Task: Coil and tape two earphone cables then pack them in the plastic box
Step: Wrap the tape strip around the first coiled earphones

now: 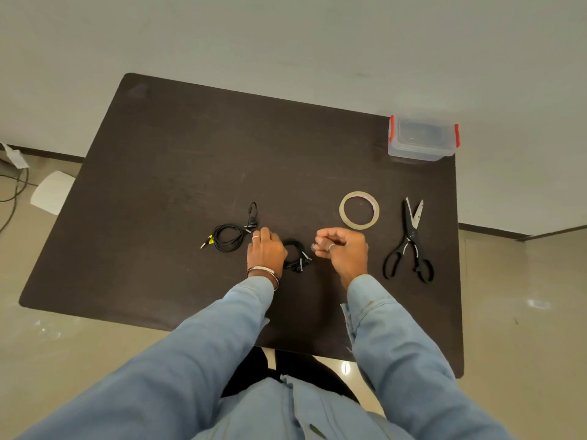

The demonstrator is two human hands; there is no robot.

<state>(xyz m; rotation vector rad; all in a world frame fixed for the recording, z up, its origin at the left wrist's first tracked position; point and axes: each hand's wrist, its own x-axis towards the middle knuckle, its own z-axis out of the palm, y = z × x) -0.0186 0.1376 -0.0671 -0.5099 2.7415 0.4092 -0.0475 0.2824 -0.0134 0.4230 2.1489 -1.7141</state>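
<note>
Resting on the worktop (158, 185), the left hand (266, 250) lies closed between two coiled earphone cables (227, 238) (297, 255); the right hand (344, 246), just right of the nearer coil, is curled shut, contents unclear; the plastic box (421, 139) sits well beyond.

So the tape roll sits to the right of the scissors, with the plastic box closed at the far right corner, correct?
Not quite. In the head view the tape roll lies to the left of the scissors, between them and the hands. The rest holds: the plastic box is closed at the table's far right corner.
</note>
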